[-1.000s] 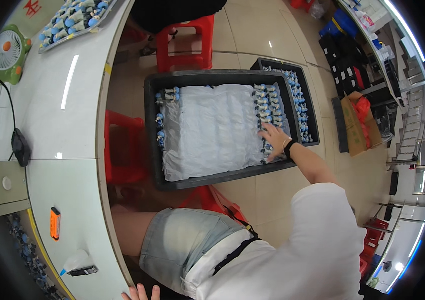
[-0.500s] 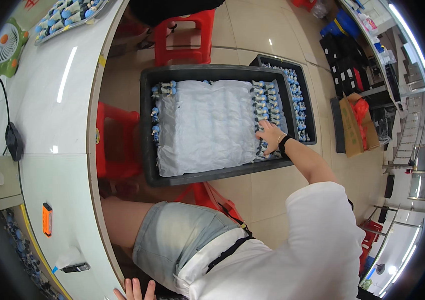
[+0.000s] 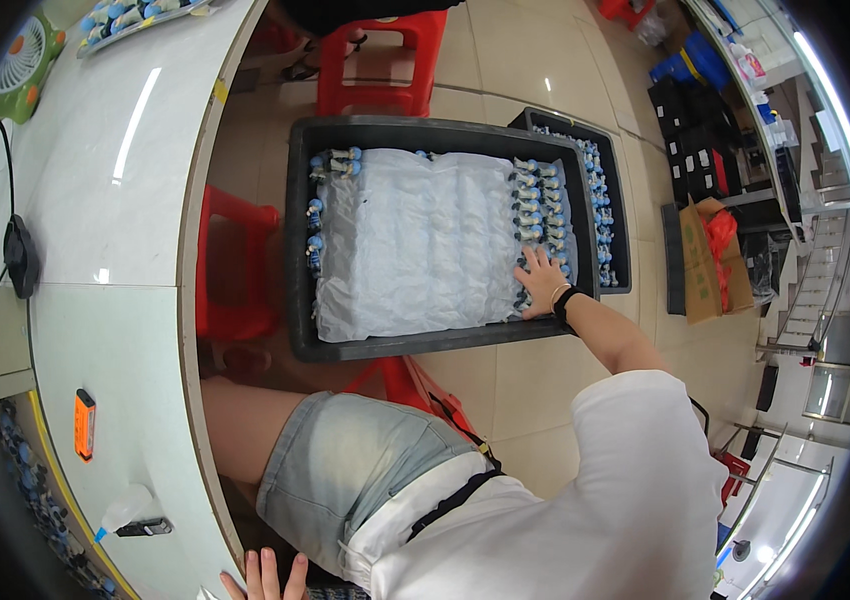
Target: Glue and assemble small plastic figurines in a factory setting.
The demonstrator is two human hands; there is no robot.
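My right hand [image 3: 544, 286], a dark band on its wrist, reaches over the right end of a black plastic crate [image 3: 425, 128]. Its fingers are spread and rest on small blue-and-white figurines [image 3: 531, 206] lined up there in rows; nothing is visibly gripped. A crinkled white plastic sheet [image 3: 435, 245] covers the middle of the crate, just left of those fingertips. More figurines [image 3: 315, 213] lie along the crate's left side. At the bottom of the view, my left hand [image 3: 270, 577] lies beside the table edge with its fingers apart, holding nothing visible.
A second black crate [image 3: 622, 240] of figurines adjoins on the right. Red stools [image 3: 427, 60] stand behind and left of the crate. The white table [image 3: 110, 350] carries an orange-cased tool [image 3: 84, 425], a small bottle [image 3: 125, 508] and a green fan [image 3: 25, 70]. An open cardboard box [image 3: 702, 265] sits farther right.
My right hand's fingers have spread wider over the figurines near the front right of the crate. The whole view has shifted slightly. My left hand stays by the table edge.
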